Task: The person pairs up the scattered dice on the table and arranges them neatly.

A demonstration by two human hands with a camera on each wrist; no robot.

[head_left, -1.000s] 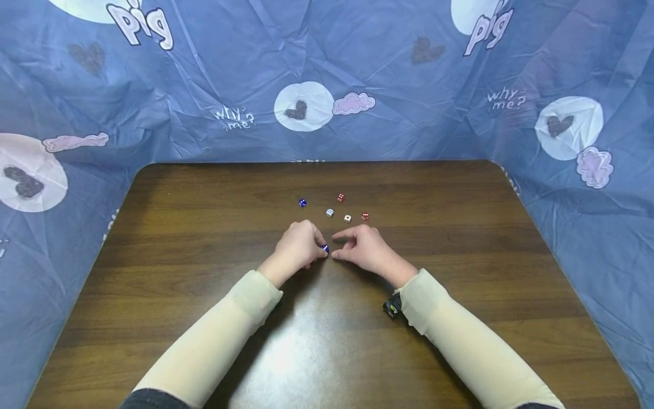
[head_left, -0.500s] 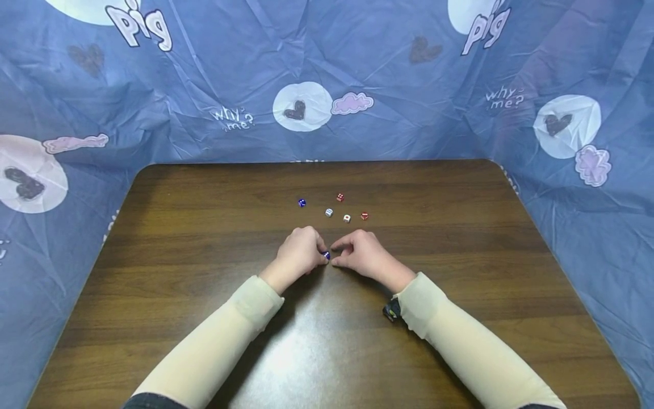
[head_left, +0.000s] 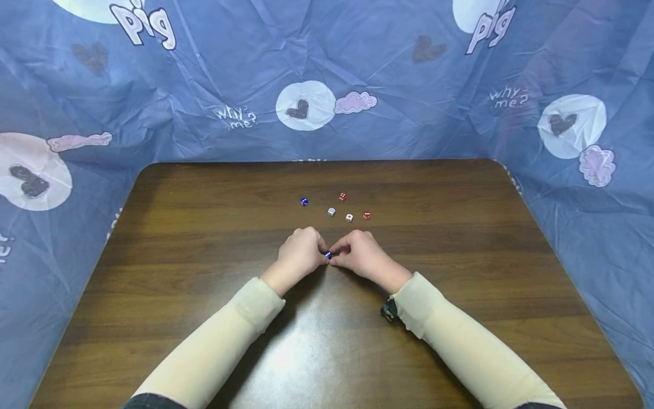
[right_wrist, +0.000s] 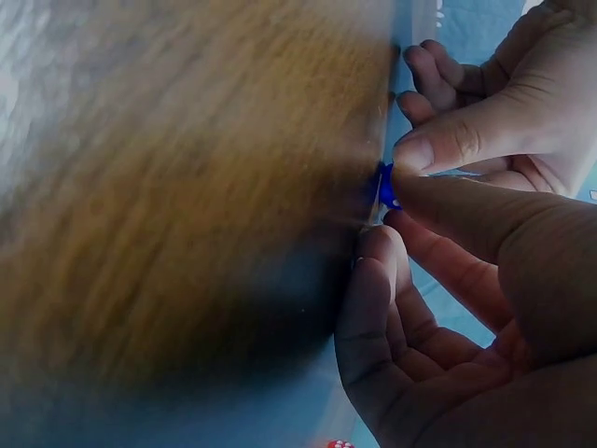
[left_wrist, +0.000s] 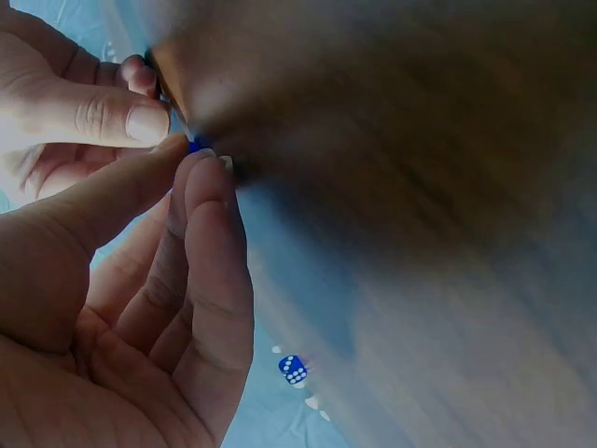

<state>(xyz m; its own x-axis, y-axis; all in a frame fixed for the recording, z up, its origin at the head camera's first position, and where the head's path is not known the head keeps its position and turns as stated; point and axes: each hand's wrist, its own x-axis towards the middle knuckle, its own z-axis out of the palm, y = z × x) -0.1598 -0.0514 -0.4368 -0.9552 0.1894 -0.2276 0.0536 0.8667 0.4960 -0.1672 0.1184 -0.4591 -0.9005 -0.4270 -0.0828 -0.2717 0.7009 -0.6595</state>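
In the head view, a blue die [head_left: 328, 255] with white dots is low over the wooden table [head_left: 204, 238], between the two hands. My left hand [head_left: 301, 250] pinches it from the left with thumb and index finger. From the right, my right hand [head_left: 361, 251] brings its thumb and index fingertips together on the same die. Most of the die is hidden by fingertips, with only a bit of blue showing in each wrist view.
Behind the hands lie another blue die [head_left: 304, 201], two white dice, one at the left [head_left: 331, 212] and one at the right [head_left: 349, 218], and two red dice, one farther back [head_left: 343, 196] and one nearer [head_left: 367, 216]. A blue printed cloth [head_left: 245, 68] hangs beyond the table.
Both hands came slightly nearer the body over the second. The right hand's fingertips, apart from the blue die before, have closed in on it. The other dice stay put.
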